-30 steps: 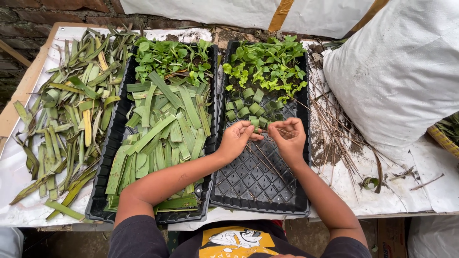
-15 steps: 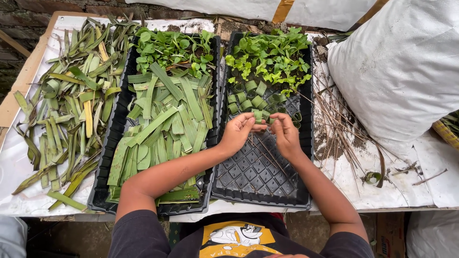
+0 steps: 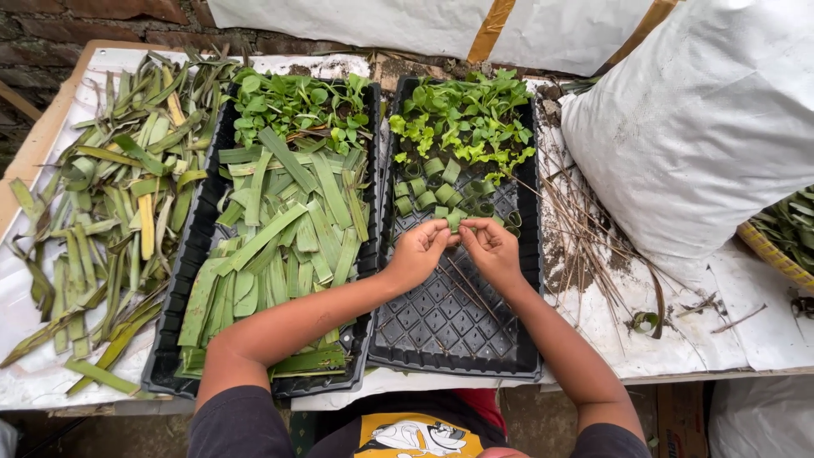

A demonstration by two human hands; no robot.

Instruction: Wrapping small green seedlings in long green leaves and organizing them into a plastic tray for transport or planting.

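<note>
White sheeting covers the worktable [image 3: 729, 339], with a brick wall at twelve o'clock and a bulging white sack [image 3: 704, 127] at two o'clock. Two black seedling trays sit side by side at the centre. On the right tray [image 3: 449, 339], the left hand [image 3: 417, 254] and right hand [image 3: 490, 248] meet fingertip to fingertip, both pinching a small rolled leaf strip [image 3: 454, 220] between thumb and forefingers; a thin dry stick [image 3: 466, 284] slants down from under the hands toward five o'clock.

Judging by how things lie, the work looks about a third done on this tray: seedlings [image 3: 462, 123] fill its far end at twelve o'clock, a band of leaf rings [image 3: 432, 191] follows, roughly ten that I can count, though some hide among the foliage, and the near half of the cells is bare. The strip in the fingers sits just at the edge of that band.

The left tray [image 3: 170, 356] holds more seedlings at its far end and a heap of cut green strips [image 3: 288, 229], well over twenty, too overlapped to count exactly. At nine o'clock lies a loose pile of leaf offcuts [image 3: 102, 220], also uncountable. Dry twigs [image 3: 585, 229] scatter at three o'clock, and a woven basket [image 3: 776, 254] edge shows beyond the sack.
</note>
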